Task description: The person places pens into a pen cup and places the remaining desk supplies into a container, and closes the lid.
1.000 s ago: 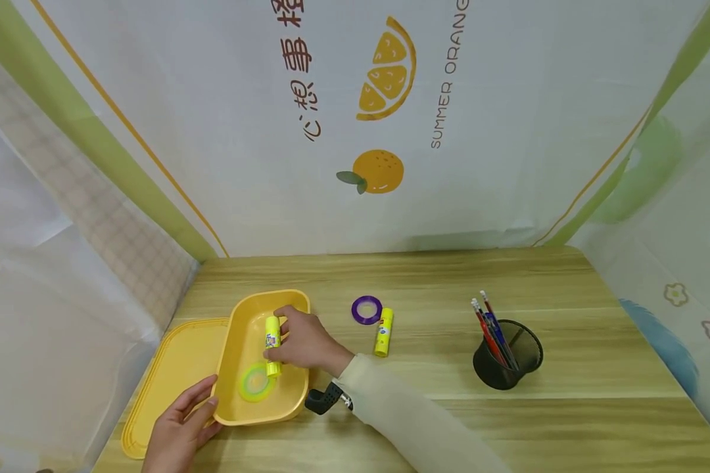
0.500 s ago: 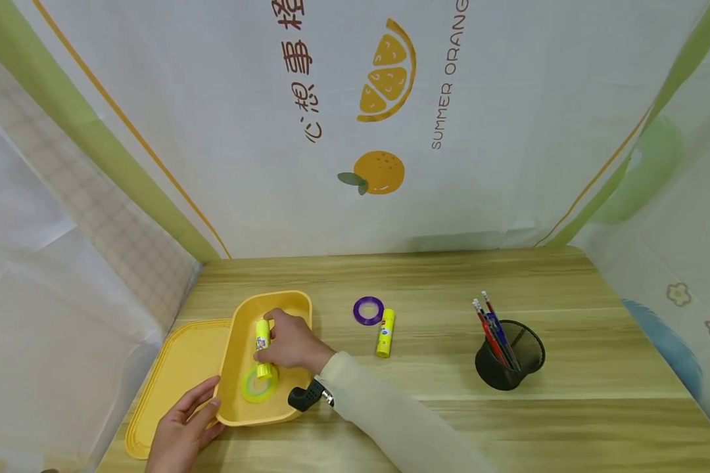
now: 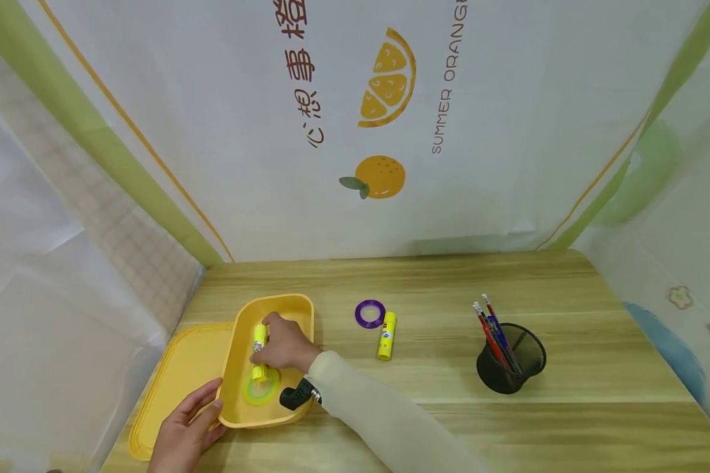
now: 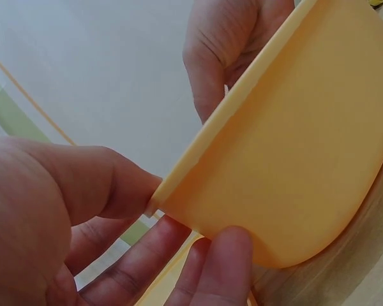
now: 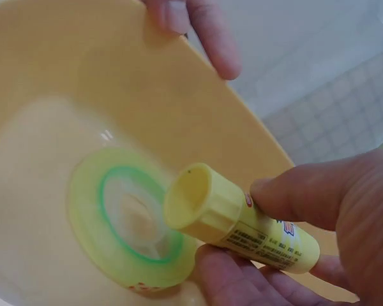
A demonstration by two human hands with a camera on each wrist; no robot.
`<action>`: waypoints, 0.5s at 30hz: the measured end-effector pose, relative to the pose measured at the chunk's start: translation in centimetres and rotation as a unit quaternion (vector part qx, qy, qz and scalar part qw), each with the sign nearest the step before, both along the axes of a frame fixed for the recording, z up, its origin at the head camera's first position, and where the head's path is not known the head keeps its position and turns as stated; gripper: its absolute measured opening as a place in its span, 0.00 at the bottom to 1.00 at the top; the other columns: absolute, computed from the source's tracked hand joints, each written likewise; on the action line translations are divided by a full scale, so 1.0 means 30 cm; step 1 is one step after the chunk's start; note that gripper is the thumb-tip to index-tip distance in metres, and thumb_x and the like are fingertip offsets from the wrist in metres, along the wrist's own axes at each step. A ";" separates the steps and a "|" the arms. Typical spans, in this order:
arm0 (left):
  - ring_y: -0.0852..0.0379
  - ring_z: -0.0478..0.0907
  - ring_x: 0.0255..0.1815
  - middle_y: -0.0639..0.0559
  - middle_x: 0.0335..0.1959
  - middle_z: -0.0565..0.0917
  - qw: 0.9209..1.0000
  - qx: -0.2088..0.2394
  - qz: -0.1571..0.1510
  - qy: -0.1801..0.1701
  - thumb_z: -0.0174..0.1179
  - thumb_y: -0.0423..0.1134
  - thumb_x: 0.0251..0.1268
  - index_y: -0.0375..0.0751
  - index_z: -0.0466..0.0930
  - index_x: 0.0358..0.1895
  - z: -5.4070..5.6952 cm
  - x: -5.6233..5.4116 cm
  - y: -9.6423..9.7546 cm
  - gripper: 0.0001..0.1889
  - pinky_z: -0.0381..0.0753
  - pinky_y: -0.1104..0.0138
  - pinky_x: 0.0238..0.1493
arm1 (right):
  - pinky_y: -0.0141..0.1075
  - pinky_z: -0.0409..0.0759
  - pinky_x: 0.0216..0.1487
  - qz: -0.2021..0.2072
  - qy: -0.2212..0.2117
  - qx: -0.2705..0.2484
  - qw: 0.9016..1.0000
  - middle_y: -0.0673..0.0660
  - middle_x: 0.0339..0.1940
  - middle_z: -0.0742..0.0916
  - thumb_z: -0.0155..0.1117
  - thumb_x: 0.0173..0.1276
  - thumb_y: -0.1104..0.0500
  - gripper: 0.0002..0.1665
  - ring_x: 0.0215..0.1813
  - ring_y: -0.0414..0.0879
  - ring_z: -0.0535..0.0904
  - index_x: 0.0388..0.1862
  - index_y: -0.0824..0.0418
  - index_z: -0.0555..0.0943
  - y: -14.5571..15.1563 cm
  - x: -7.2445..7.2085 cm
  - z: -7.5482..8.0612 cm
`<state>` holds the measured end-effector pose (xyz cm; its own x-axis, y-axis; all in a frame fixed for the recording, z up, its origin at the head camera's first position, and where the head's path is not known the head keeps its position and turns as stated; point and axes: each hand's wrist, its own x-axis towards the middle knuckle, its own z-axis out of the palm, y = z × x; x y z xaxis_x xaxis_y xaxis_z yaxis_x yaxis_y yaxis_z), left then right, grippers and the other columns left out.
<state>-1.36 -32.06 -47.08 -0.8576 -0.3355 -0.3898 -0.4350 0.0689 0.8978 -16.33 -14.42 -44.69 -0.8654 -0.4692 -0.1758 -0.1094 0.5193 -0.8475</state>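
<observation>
A yellow glue stick [image 3: 260, 345] is held by my right hand [image 3: 286, 343], above the floor of the yellow plastic box [image 3: 232, 404]. In the right wrist view the thumb and fingers pinch this glue stick [image 5: 262, 239], which lies tilted with its hollow end facing the camera. Just beyond it, a yellow-green tape roll [image 5: 92, 223] rests flat in the box. My left hand [image 3: 183, 430] grips the box's near-left corner. Its thumb is at the rim, and its fingers are against the outer wall [image 4: 293, 153] in the left wrist view.
A flat yellow lid [image 3: 177, 374] lies left of the box, partly under it. To the right lie a purple tape roll [image 3: 359, 315] and a second yellow glue stick [image 3: 387, 336]. Farther right stands a black mesh pen holder [image 3: 497, 378] with several pencils and pens.
My right hand has moved left and slightly downward with the glue stick, deeper over the box. The left hand keeps its grip on the box corner.
</observation>
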 end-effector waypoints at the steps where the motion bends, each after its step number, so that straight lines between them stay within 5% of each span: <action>1: 0.71 0.84 0.48 0.66 0.55 0.77 1.000 -0.001 -0.001 0.001 0.68 0.46 0.75 0.59 0.79 0.72 -0.001 0.000 0.001 0.25 0.89 0.67 0.48 | 0.27 0.83 0.33 -0.002 0.002 0.006 1.000 0.52 0.37 0.85 0.82 0.60 0.58 0.43 0.32 0.38 0.80 0.72 0.60 0.72 -0.003 -0.001 -0.002; 15: 0.71 0.83 0.49 0.63 0.58 0.78 1.000 -0.003 0.001 0.003 0.66 0.45 0.77 0.53 0.76 0.75 -0.007 0.003 0.001 0.26 0.89 0.67 0.48 | 0.28 0.82 0.34 -0.009 -0.016 0.022 1.000 0.52 0.36 0.84 0.82 0.60 0.56 0.42 0.33 0.38 0.80 0.70 0.60 0.73 -0.019 0.002 -0.021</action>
<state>-1.27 -32.04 -47.29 -0.8595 -0.3399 -0.3817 -0.4289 0.0737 0.9003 -16.26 -14.98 -45.31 -0.8671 -0.4448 -0.2243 -0.0721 0.5577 -0.8269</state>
